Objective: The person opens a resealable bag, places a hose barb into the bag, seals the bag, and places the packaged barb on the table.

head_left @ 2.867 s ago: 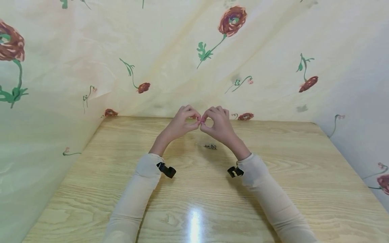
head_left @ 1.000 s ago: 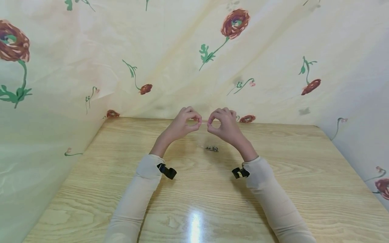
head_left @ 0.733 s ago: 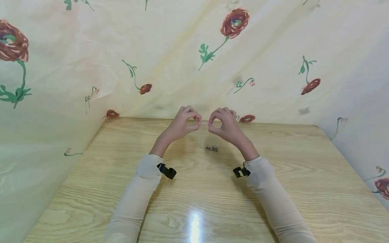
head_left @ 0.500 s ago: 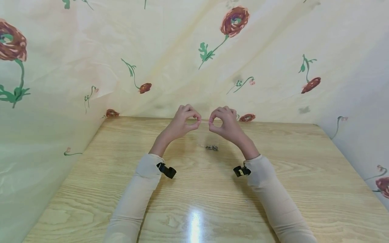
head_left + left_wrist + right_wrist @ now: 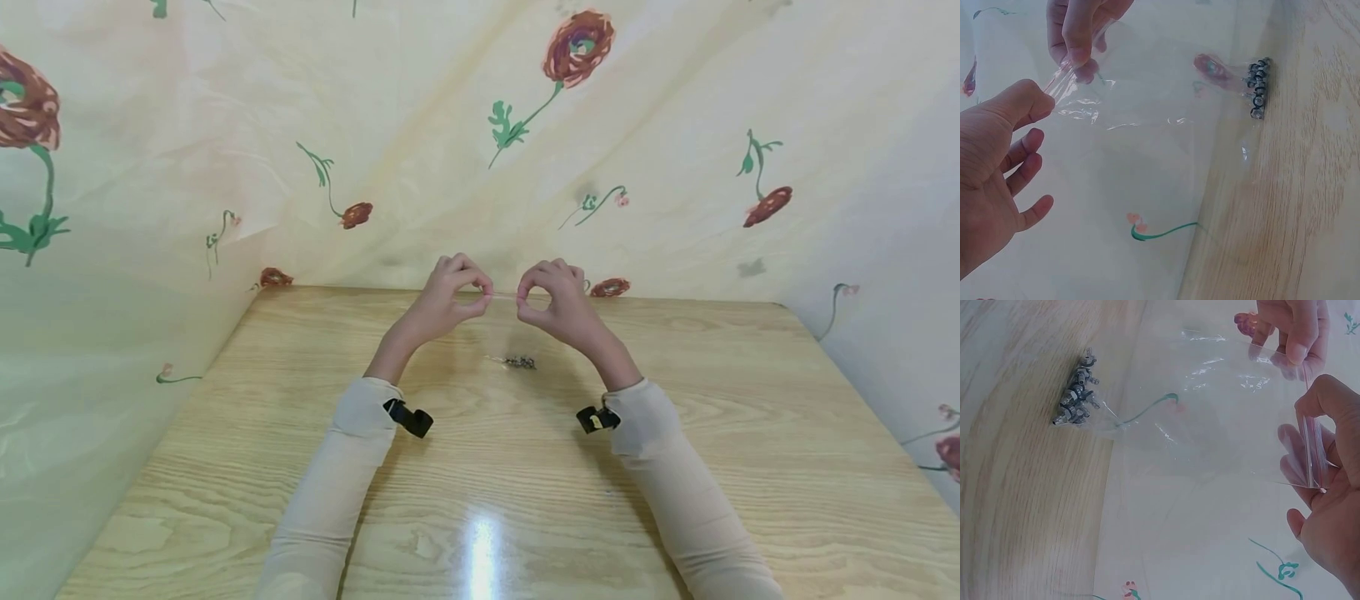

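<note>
A clear zip-lock bag [image 5: 1210, 425] hangs from both hands over the table, its top edge uppermost. Several small metal fittings with dark rings [image 5: 1075, 390] are gathered in its bottom end, close over the wood. My left hand [image 5: 450, 300] pinches one part of the zip edge between thumb and forefinger. A short way to the right, my right hand [image 5: 558, 304] pinches the same edge, which has a pinkish-red line along it in the right wrist view. Between the two pinches runs a taut stretch of the edge. In the left wrist view, the plastic creases near the fingertips.
The light wood-grain table [image 5: 480, 467] reaches back to a pale sheet with printed flowers [image 5: 420, 125], which also covers the left and right sides. Black wrist cameras [image 5: 410, 418] are strapped at both cuffs.
The hands, fingertips together at first, have drawn apart along the bag's edge, the right one moving to the right. Lately the left has shifted slightly left and up. Both keep pinching.
</note>
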### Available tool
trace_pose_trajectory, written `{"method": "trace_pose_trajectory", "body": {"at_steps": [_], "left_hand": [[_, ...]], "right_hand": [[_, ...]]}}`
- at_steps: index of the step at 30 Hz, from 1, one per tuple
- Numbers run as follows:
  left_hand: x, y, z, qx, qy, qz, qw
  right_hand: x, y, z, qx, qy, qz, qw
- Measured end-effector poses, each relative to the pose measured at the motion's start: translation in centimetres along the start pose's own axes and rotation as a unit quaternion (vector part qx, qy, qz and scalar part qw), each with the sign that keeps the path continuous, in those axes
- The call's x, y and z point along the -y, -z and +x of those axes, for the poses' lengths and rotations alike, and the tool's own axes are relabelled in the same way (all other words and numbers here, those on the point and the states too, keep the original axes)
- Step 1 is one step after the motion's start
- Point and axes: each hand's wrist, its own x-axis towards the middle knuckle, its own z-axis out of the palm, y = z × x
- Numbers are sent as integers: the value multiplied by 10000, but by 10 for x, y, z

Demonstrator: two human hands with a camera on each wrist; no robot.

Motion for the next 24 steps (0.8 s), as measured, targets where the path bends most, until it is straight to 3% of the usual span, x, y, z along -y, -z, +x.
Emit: {"method": "trace_pose_trajectory", "body": {"at_steps": [14,24], "left_hand": [[3,3,0,-18,3,10,10000],[0,4,0,75,269,-14,9996]], "right_hand": [[-4,1,1,15,-55,44,10000],[-5,4,1,75,-179,36,9998]]}}
